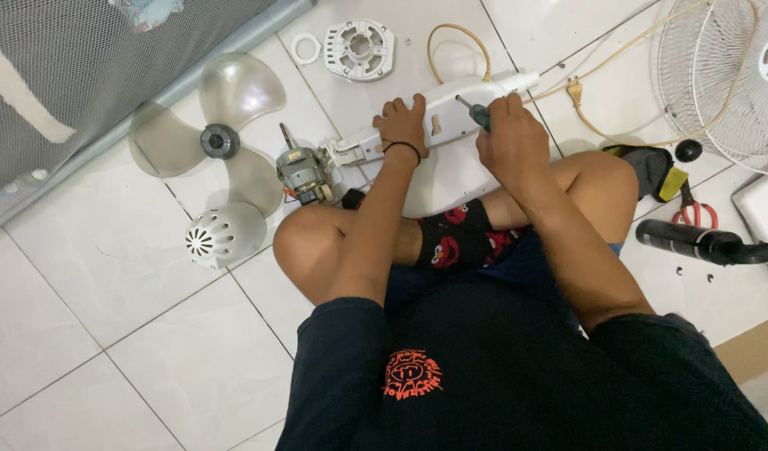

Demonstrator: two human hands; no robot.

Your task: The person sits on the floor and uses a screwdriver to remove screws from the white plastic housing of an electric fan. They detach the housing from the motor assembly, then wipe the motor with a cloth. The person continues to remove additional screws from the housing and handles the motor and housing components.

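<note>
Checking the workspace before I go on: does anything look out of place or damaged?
Nothing looks broken. The translucent three-blade fan propeller and white domed motor cover lie loose on the tiled floor, apart from the grey motor.

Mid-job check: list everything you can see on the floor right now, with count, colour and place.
fan neck housing: 1, white, centre, on tiles
screwdriver: 1, green handle, on housing
motor: 1, grey, at housing's left end
fan blade: 1, translucent grey, upper left
motor cover: 1, white, left of knee
round plate: 1, white, top
ring: 1, white, beside plate
power cord: 1, cream, upper right
wire grille: 1, white, right
scissors: 1, red handles, right
left hand: pressing housing
right hand: gripping screwdriver
</note>
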